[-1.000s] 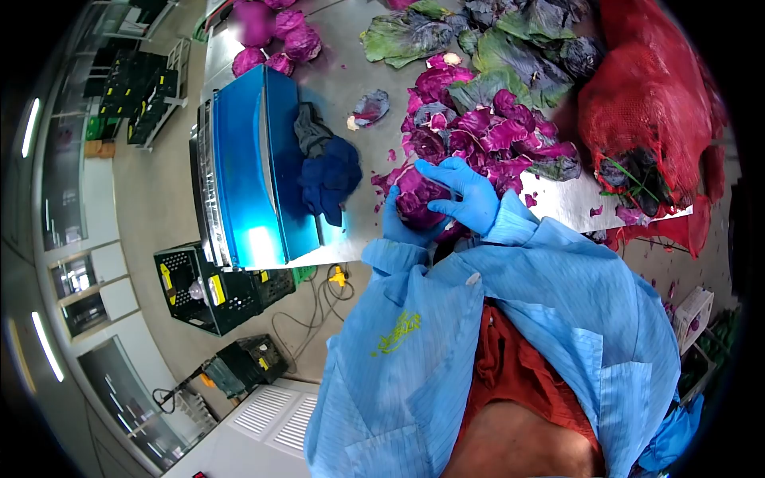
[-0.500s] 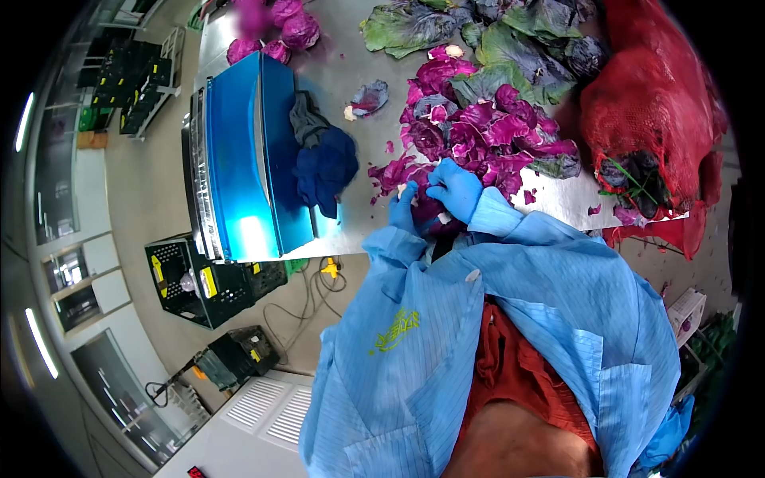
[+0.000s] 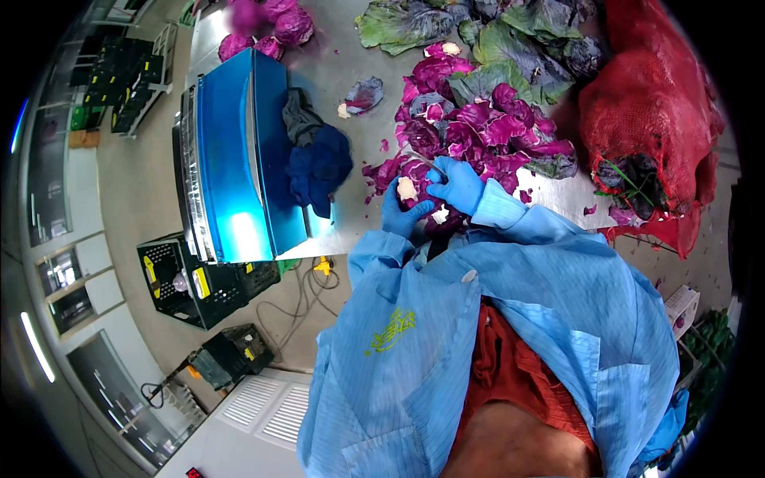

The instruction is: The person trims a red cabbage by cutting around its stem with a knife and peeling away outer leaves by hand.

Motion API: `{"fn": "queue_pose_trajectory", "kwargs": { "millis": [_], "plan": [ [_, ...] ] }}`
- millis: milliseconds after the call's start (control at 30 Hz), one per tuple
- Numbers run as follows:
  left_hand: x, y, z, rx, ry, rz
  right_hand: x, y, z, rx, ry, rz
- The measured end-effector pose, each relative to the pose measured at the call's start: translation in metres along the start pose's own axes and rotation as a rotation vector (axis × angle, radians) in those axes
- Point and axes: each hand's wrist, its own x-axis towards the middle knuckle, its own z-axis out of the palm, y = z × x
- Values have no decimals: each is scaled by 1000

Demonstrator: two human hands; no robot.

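A thin blade [image 3: 425,162] has come into view, pinched in the right hand's grip [image 3: 456,187]! The left hand [image 3: 401,215] now spreads around a purple cabbage [image 3: 407,189], clasping it pale stem up, near the desk's [image 3: 335,84] edge beside heaped loose leaves [image 3: 482,131].

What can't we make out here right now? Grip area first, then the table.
All in the head view:
- Cabbage: underside hidden by the left hand.
- Thin blade: handle end hidden by the right hand.
- Red mesh bag: far end cut off by the top edge; mesh obscures most contents.
- Far cabbage: blurred, cut off by the top edge.
- Jacket lettering: too small to read.
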Motion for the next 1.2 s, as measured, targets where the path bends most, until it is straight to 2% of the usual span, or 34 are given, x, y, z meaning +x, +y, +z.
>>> {"fn": "queue_pose_trajectory", "kwargs": {
  "millis": [133,200,233,300,333,433,467,567,633,700,733,833,867,967,1033,1200],
  "plan": [
    [11,-13,-7,346,46,129,-3,-5,1,-3,1,-35],
    [10,-11,-7,171,3,76,-6,-9,2,19,-22,-39],
    [9,-6,-5,84,-24,52,-6,-15,-2,66,-16,60],
    [14,-3,-4,109,0,82,-2,-27,-12,159,3,247],
    [16,-1,-3,133,11,97,-3,-19,-8,264,-7,165],
    [12,2,-3,176,20,107,-10,-28,-10,302,-66,263],
    [13,4,-3,183,22,107,-12,-32,-11,369,-90,179],
    [13,10,-3,-40,41,-41,-11,-45,-23,442,-51,299],
    [13,13,-9,-93,33,-33,-5,-36,-39,548,-19,311],
    [7,19,-13,-225,3,-51,-6,-33,-47,550,105,233],
    [3,24,-14,-324,-18,-85,-9,-32,-53,495,106,262],
    [-9,38,-10,-585,-34,-149,-13,-34,-48,-43,311,-184],
    [-10,37,-7,-598,-35,-95,-20,-38,-47,-95,262,-127],
    [-13,44,-6,-611,-109,-100,-31,-56,-30,-7,159,-156],
    [-18,53,-3,-640,-52,-155,-37,-53,-16,-28,128,-256],
    [-25,60,0,-747,-24,-173,-47,-48,-4,-184,225,-299]
  ]
}}
